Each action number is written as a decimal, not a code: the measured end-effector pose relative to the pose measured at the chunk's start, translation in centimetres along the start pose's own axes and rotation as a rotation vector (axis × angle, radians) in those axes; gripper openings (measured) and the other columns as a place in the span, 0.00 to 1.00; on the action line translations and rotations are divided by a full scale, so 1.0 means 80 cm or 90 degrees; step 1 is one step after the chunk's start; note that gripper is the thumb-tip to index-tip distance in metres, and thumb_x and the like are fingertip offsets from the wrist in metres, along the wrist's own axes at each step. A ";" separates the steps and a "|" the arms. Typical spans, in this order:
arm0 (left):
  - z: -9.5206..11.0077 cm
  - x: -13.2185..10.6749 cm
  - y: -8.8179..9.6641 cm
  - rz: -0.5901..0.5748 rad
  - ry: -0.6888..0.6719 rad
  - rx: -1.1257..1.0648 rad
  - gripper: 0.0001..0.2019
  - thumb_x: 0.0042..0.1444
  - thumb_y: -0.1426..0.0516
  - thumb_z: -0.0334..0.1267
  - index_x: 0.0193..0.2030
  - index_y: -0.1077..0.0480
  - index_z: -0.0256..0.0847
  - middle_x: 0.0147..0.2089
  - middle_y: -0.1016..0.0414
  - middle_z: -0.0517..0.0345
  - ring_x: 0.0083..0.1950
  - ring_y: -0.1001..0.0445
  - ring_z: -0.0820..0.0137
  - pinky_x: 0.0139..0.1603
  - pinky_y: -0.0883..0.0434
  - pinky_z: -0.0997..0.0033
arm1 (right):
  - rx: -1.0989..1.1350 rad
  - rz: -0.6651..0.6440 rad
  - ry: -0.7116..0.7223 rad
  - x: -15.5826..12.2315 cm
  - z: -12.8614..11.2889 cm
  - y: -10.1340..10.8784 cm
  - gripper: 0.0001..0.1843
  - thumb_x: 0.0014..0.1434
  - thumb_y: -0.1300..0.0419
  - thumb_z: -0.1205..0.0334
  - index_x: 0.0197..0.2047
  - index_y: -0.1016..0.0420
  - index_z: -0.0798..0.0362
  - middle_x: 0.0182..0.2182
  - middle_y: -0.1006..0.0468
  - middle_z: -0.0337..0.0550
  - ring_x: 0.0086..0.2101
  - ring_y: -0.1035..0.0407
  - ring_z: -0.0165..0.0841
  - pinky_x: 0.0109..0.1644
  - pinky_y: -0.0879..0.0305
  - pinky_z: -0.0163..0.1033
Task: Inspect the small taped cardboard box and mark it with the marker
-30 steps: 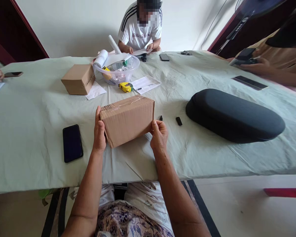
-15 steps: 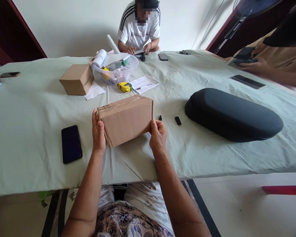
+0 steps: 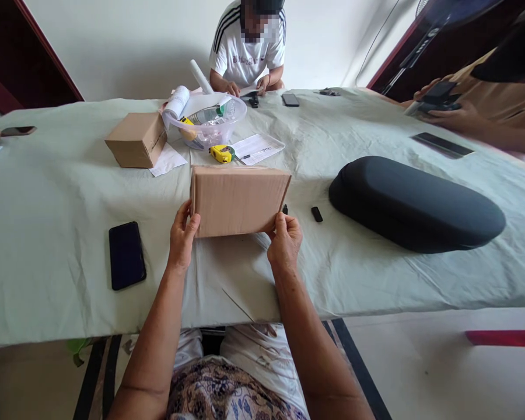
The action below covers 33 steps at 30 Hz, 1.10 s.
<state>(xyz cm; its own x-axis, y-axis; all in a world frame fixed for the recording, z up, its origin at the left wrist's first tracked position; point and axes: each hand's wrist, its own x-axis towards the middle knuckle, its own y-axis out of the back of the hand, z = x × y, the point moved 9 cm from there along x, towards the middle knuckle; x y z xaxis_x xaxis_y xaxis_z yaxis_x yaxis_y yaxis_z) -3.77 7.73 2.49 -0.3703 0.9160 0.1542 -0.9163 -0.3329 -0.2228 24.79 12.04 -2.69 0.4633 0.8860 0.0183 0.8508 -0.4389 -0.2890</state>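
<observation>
A brown rectangular cardboard box sits gripped between both hands over the counter draped in pale green cloth; whether it touches the cloth cannot be told. The left hand clasps its left end, the right hand pinches its lower right corner. Leftward lies a black rectangular phone; rightward, a long, rounded dark case; beyond, a yellow tape measure.
</observation>
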 end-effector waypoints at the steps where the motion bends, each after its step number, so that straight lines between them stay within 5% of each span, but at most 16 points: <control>1: -0.002 0.000 -0.002 -0.004 0.008 0.009 0.28 0.53 0.34 0.57 0.57 0.26 0.47 0.63 0.26 0.51 0.68 0.32 0.57 0.69 0.36 0.60 | 0.010 0.009 -0.002 0.001 0.000 0.002 0.25 0.52 0.36 0.35 0.32 0.36 0.49 0.26 0.37 0.31 0.27 0.42 0.26 0.32 0.37 0.34; 10: -0.022 -0.004 -0.005 -0.013 0.071 0.013 0.30 0.51 0.33 0.57 0.58 0.25 0.47 0.62 0.24 0.48 0.56 0.22 0.58 0.47 0.23 0.65 | 0.035 0.030 0.005 0.007 0.002 0.008 0.24 0.52 0.36 0.37 0.32 0.36 0.48 0.28 0.35 0.32 0.28 0.40 0.27 0.33 0.37 0.34; 17: -0.011 0.000 0.012 0.056 0.016 0.052 0.26 0.56 0.38 0.60 0.55 0.23 0.46 0.59 0.22 0.49 0.60 0.25 0.58 0.53 0.25 0.65 | 0.015 -0.061 0.032 -0.007 -0.017 -0.015 0.19 0.55 0.35 0.44 0.40 0.29 0.49 0.36 0.27 0.37 0.36 0.33 0.29 0.40 0.33 0.37; 22: -0.009 -0.010 0.001 0.069 0.009 0.156 0.29 0.54 0.36 0.58 0.57 0.30 0.44 0.55 0.23 0.47 0.54 0.23 0.59 0.52 0.26 0.64 | -0.198 -0.054 0.166 -0.030 -0.039 -0.025 0.37 0.47 0.28 0.44 0.56 0.33 0.47 0.55 0.31 0.50 0.54 0.35 0.43 0.49 0.31 0.46; 26: -0.010 -0.025 -0.015 0.102 -0.024 0.236 0.41 0.45 0.30 0.56 0.61 0.38 0.40 0.61 0.31 0.39 0.57 0.25 0.55 0.50 0.24 0.61 | -0.309 -0.032 0.238 -0.039 -0.040 -0.029 0.51 0.40 0.24 0.40 0.63 0.38 0.48 0.58 0.34 0.54 0.59 0.39 0.50 0.56 0.33 0.53; 30: -0.015 -0.034 -0.018 0.148 -0.070 0.282 0.46 0.41 0.28 0.54 0.62 0.41 0.40 0.63 0.34 0.38 0.60 0.27 0.53 0.51 0.24 0.58 | -0.382 -0.018 0.266 -0.039 -0.036 -0.030 0.57 0.38 0.24 0.36 0.65 0.42 0.50 0.58 0.34 0.56 0.60 0.39 0.52 0.60 0.35 0.59; 33: -0.018 -0.033 -0.014 0.164 -0.083 0.295 0.44 0.44 0.28 0.53 0.63 0.42 0.40 0.61 0.32 0.39 0.60 0.26 0.55 0.55 0.24 0.57 | -0.396 -0.016 0.273 -0.039 -0.037 -0.031 0.52 0.42 0.26 0.36 0.63 0.39 0.51 0.56 0.32 0.55 0.57 0.36 0.50 0.56 0.32 0.56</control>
<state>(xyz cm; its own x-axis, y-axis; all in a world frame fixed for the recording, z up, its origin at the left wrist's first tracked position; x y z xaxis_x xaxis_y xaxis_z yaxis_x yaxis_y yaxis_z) -1.59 6.02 0.96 -0.5804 0.7665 0.2751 -0.7543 -0.6333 0.1733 21.99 9.89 0.80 0.3893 0.8173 0.4249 0.7873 -0.5347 0.3071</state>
